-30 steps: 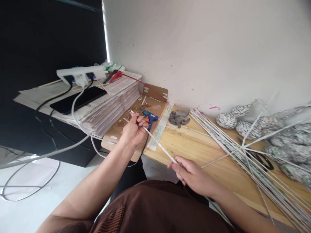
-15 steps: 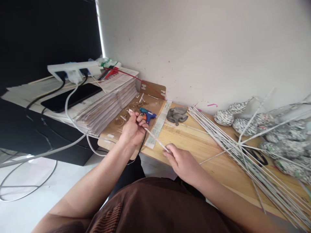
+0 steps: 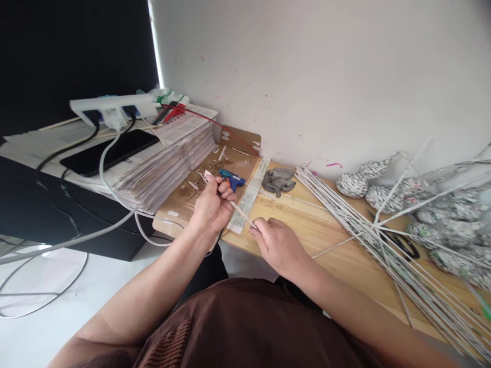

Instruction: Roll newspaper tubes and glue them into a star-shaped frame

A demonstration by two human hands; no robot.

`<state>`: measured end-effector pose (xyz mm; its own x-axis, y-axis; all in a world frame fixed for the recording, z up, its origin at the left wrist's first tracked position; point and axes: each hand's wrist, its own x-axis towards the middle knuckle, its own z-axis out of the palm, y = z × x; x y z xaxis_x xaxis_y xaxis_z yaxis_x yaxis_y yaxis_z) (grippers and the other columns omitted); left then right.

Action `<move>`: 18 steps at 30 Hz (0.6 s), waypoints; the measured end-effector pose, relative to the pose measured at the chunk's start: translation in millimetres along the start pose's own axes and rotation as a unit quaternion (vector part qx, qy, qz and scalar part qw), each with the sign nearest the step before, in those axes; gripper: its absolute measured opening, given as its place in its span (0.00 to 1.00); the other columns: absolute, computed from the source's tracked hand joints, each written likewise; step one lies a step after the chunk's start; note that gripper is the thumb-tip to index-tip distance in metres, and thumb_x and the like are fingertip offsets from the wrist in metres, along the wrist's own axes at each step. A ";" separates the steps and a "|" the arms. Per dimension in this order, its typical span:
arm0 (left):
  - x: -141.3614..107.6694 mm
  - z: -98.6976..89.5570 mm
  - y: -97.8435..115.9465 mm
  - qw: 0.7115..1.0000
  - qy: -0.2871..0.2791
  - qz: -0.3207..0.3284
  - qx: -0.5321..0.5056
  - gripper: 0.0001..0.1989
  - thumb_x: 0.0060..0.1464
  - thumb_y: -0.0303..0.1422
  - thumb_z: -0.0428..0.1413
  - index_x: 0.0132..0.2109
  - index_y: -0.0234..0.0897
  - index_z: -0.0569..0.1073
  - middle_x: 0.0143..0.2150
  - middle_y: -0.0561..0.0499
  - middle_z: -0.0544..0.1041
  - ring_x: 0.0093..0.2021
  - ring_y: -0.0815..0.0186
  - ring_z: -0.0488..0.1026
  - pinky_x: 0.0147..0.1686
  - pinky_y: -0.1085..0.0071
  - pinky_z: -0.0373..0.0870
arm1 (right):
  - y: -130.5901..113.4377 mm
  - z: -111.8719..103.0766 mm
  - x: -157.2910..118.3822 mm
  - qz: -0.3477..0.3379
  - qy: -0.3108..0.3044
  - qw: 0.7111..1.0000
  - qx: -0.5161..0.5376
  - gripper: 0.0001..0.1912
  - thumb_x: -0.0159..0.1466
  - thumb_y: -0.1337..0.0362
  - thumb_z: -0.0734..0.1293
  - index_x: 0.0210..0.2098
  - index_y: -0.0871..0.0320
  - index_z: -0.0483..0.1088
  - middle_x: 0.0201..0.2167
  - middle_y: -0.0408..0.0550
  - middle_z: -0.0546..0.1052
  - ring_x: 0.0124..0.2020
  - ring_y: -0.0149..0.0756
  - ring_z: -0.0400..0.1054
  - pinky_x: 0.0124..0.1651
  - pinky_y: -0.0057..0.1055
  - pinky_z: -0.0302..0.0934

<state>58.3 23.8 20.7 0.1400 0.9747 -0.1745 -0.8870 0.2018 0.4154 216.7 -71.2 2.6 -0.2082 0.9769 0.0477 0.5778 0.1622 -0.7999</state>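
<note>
Paper tube (image 3: 242,212) in left grip (image 3: 212,205) and right grip (image 3: 279,246)

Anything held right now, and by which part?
Thin paper rod: left hand near one end, apparently, with a white tip past the thumb; right hand farther along, that end hidden.

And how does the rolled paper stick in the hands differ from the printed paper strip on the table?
The rolled paper stick is slender and round, while the printed paper strip is flat and wider. The stick is held between the left hand and right hand; the strip lies on the table. Both are pale.
</note>
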 end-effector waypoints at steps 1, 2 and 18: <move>-1.3 0.5 0.2 1.000 -0.003 -0.005 -0.002 0.17 0.63 0.40 0.45 0.29 0.35 0.63 0.20 0.58 0.55 0.17 0.76 0.53 0.18 0.80 0.56 | 0.5 1.1 1.1 0.018 -0.031 0.998 0.054 0.16 0.67 0.52 0.58 0.32 0.57 0.65 0.20 0.42 0.62 0.26 0.34 0.60 0.33 0.31 0.54; -2.5 1.0 0.8 1.000 -0.007 -0.010 -0.006 0.16 0.63 0.40 0.45 0.29 0.35 0.63 0.20 0.59 0.54 0.17 0.76 0.53 0.17 0.80 0.56 | 1.8 1.7 1.8 0.044 -0.085 0.986 0.138 0.17 0.68 0.51 0.56 0.31 0.56 0.64 0.17 0.39 0.58 0.22 0.32 0.58 0.31 0.31 0.54; -5.0 -4.6 -2.0 0.999 -0.035 -0.035 -0.022 0.17 0.63 0.41 0.44 0.30 0.36 0.62 0.20 0.59 0.54 0.17 0.76 0.53 0.17 0.80 0.56 | 0.2 6.2 15.8 0.083 -0.181 0.941 0.272 0.19 0.68 0.49 0.54 0.33 0.56 0.63 0.15 0.35 0.55 0.17 0.29 0.53 0.26 0.29 0.53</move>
<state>57.4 18.1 16.6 0.2312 0.9629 -0.1391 -0.8922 0.2669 0.3643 208.6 -56.6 -0.5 -0.4633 0.8548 -0.2341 0.1571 -0.1807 -0.9709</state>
